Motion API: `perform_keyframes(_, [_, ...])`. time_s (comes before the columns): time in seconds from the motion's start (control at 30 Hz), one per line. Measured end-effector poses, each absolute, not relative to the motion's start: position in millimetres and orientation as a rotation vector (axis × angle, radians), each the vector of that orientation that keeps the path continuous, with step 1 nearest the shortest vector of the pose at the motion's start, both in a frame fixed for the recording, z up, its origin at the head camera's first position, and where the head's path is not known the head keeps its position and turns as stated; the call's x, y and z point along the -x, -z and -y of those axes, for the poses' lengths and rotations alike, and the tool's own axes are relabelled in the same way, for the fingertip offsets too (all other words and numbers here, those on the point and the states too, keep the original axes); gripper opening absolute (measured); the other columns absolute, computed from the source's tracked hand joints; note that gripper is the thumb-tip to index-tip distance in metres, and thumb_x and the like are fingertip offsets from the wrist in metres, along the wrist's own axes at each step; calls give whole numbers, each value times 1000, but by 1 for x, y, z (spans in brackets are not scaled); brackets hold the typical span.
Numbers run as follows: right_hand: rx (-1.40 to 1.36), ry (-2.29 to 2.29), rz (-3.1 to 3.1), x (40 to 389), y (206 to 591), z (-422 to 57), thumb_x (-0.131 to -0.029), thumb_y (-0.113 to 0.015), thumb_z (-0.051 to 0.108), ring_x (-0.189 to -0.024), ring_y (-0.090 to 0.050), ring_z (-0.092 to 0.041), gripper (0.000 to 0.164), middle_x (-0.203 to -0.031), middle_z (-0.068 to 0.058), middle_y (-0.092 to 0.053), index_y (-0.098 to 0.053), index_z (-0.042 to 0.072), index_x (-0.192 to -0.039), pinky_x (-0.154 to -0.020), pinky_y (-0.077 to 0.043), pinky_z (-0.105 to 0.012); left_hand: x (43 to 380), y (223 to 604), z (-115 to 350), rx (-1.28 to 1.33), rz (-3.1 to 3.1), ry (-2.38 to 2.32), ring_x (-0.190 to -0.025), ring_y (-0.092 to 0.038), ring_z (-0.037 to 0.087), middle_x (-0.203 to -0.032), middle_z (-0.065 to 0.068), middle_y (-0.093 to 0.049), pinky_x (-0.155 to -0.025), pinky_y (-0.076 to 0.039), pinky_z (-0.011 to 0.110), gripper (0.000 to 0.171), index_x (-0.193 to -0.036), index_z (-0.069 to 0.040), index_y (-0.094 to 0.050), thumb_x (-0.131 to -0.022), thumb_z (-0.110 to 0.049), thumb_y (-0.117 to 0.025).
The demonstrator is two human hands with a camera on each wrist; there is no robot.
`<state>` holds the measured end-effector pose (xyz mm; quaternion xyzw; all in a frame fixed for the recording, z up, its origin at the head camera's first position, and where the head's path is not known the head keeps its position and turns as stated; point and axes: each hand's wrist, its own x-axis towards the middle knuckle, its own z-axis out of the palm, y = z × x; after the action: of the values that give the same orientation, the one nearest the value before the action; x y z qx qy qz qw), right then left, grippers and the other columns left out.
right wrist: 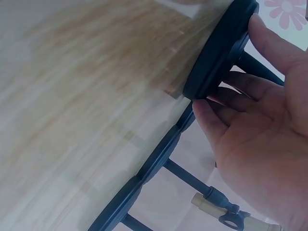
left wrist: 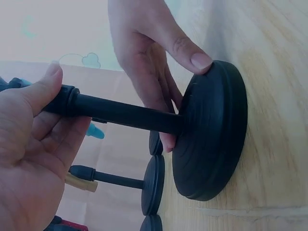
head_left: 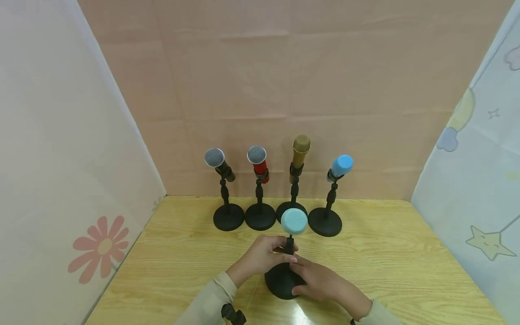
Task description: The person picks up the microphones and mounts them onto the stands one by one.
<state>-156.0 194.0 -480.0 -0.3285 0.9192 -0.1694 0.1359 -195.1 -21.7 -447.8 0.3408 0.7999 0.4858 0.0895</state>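
Observation:
In front of me stands a black desk microphone stand (head_left: 280,283) bearing a microphone with a light turquoise top (head_left: 294,221). My left hand (head_left: 264,256) grips the upper pole, thumb on one side and fingers curled on the other; the left wrist view shows the collar (left wrist: 62,100) between them. My right hand (head_left: 322,280) holds the round base (left wrist: 211,130), its thumb on the rim and its fingers spread over the top near the pole. The right wrist view shows the same thumb (right wrist: 272,45) at the base's edge. Whether the base touches the table cannot be told.
Behind stand several microphones on black stands in a row: black (head_left: 215,158), red (head_left: 260,168), gold (head_left: 300,149) and blue-topped (head_left: 342,165). Their bases nearly touch. The wood-patterned table (head_left: 170,271) is bounded by a pinkish back cloth (head_left: 227,90) and pale side cloths.

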Motion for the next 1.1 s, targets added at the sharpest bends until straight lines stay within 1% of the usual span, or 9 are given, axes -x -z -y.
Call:
perform_keyframes(0.17, [940, 497, -2654, 157, 481, -194, -92, -74, 39, -137, -50, -33, 63, -156, -14, -43, -56, 2, -141, -106, -48, -47, 198, 449, 25, -1095, -2291, -1427, -111, -65, 3, -114, 1, -74, -95, -53, 21, 20, -115, -15, -71, -97, -23, -69])
perform_keyframes(0.27, [924, 508, -2653, 158, 482, -194, -93, -73, 39, -139, -48, -33, 67, -159, -13, -40, -53, 4, -146, -107, -47, -47, 199, 453, 28, -1114, -2288, -1329, -119, -62, 7, -126, 2, -70, -97, -52, 24, 31, -127, -14, -66, -100, -28, -64])
perform_keyframes(0.33, [922, 514, -2659, 157, 481, -194, -92, -72, 41, -140, -47, -33, 70, -160, -13, -39, -51, 5, -148, -107, -47, -47, 198, 458, 30, -1132, -2352, -1189, -122, -60, 7, -129, -2, -67, -100, -51, 25, 37, -133, -15, -63, -100, -33, -62])
perform_keyframes(0.47, [929, 503, -2702, 153, 480, -194, -92, -71, 44, -138, -49, -35, 71, -158, -15, -42, -52, 5, -148, -105, -49, -47, 192, 471, 34, -1199, -2519, -836, -126, -56, 8, -136, -8, -61, -105, -48, 28, 52, -141, -18, -57, -95, -39, -68])
perform_keyframes(0.57, [923, 485, -2753, 147, 480, -194, -92, -70, 44, -136, -51, -36, 69, -155, -17, -45, -54, 3, -145, -102, -51, -47, 184, 477, 37, -1194, -2599, -644, -133, -53, 15, -145, -1, -56, -108, -47, 30, 64, -147, -14, -53, -92, -42, -72])
perform_keyframes(0.63, [907, 479, -2786, 143, 480, -193, -92, -71, 42, -134, -53, -36, 68, -153, -18, -48, -56, 1, -143, -100, -52, -47, 179, 480, 38, -1151, -2638, -546, -135, -51, 18, -149, 3, -53, -107, -47, 30, 71, -148, -12, -52, -90, -47, -72])
perform_keyframes(0.73, [866, 480, -2813, 140, 480, -191, -91, -73, 40, -132, -55, -36, 67, -150, -18, -51, -57, 0, -142, -97, -54, -47, 173, 483, 38, -1102, -2665, -456, -138, -48, 19, -153, 7, -48, -108, -46, 30, 75, -148, -8, -52, -90, -50, -71])
perform_keyframes(0.87, [843, 498, -2813, 140, 480, -189, -90, -75, 36, -132, -55, -36, 65, -150, -18, -51, -57, -1, -142, -98, -53, -47, 170, 488, 39, -1109, -2690, -413, -140, -46, 20, -155, 8, -45, -110, -45, 30, 75, -148, -6, -51, -90, -51, -69])
perform_keyframes(1.1, [872, 520, -2793, 143, 479, -184, -93, -73, 34, -134, -53, -37, 64, -152, -18, -48, -55, -2, -143, -100, -51, -48, 169, 490, 45, -1087, -2721, -428, -142, -45, 24, -156, 11, -44, -110, -45, 32, 76, -149, -4, -49, -91, -50, -69])
